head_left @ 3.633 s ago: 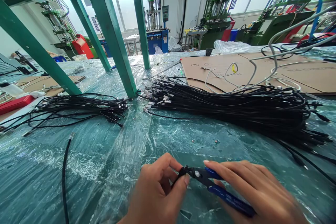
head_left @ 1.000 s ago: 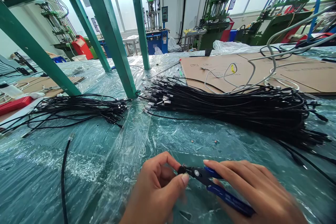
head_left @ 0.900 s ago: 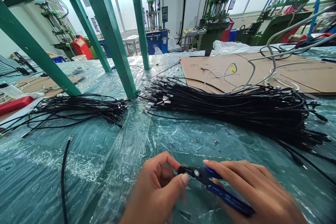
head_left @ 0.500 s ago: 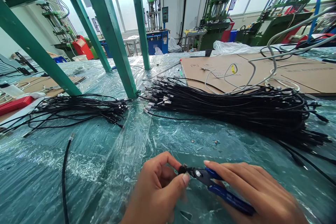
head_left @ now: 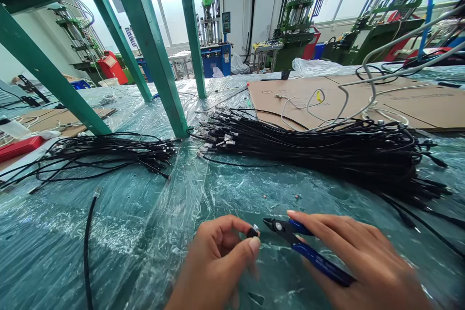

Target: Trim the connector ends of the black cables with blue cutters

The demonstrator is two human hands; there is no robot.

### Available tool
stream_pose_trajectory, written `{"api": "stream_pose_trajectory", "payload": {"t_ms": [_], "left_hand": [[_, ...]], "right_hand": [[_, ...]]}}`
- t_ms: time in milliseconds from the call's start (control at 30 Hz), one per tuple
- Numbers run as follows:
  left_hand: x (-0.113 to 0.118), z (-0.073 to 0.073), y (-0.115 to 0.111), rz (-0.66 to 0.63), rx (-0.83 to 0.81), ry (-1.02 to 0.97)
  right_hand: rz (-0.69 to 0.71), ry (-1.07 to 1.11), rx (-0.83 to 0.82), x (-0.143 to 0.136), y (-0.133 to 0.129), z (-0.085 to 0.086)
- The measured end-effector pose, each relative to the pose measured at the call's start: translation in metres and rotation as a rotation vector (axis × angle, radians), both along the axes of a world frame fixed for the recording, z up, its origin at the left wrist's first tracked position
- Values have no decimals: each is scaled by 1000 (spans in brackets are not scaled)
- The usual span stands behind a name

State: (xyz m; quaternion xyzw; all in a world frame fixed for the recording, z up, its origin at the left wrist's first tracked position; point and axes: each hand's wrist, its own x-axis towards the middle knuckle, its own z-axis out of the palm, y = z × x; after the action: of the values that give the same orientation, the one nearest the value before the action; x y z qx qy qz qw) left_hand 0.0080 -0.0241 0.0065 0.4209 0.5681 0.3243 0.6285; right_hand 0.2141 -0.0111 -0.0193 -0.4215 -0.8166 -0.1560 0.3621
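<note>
Between the thumb and index finger of my left hand is the black end of a cable connector, with a small bright metal tip showing. Most of what lies behind it is hidden by my fingers. My right hand holds flush cutters with blue handles and dark jaws. The jaws point left, a short gap away from the connector. A single black cable with a metal plug end lies on the plastic-covered table to the left of my hands.
A large bundle of black cables lies across the table beyond my hands. A smaller bundle is at left. Green metal posts rise from the table. Flat cardboard with grey cables is behind. Small orange bits lie nearby.
The cutters' jaws have come away from the connector, moving slightly right and up. My left hand still pinches the connector in nearly the same place.
</note>
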Motion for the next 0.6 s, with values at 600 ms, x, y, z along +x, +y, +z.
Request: {"api": "stream_pose_trajectory", "payload": {"t_ms": [600], "left_hand": [[1, 4, -2, 24, 4, 4]], "right_hand": [[13, -35, -17, 3, -1, 1]]}}
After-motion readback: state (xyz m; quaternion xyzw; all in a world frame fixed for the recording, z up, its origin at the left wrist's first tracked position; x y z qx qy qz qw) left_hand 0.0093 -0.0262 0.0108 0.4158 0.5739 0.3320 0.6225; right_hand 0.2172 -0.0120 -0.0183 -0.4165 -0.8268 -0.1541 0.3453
